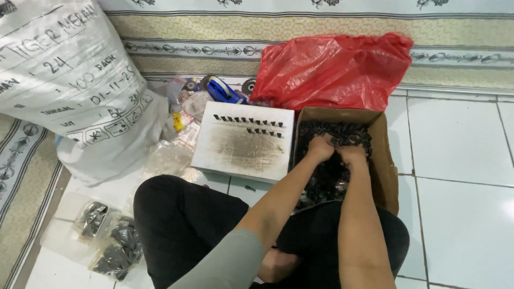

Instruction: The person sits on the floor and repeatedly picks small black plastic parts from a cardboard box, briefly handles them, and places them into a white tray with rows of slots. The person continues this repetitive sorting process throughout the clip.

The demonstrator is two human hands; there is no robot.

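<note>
Both my hands reach into a brown cardboard box (pixel 384 160) full of small black parts (pixel 342 134). My left hand (pixel 319 148) is closed with its fingers sunk among the parts. My right hand (pixel 352 155) is beside it, also curled into the pile. What each hand grips is hidden by the parts. Left of the box lies a white foam block (pixel 243 142) with a dark worn patch and two short rows of small black pieces (pixel 249 121) stuck upright near its far edge.
A red plastic bag (pixel 334 69) lies behind the box. A big white woven sack (pixel 69 85) stands at left. Clear bags of black parts (pixel 110 235) lie by my knee. A blue tape dispenser (pixel 222 90) and small clutter sit behind the block. White tiled floor (pixel 460 160) at right.
</note>
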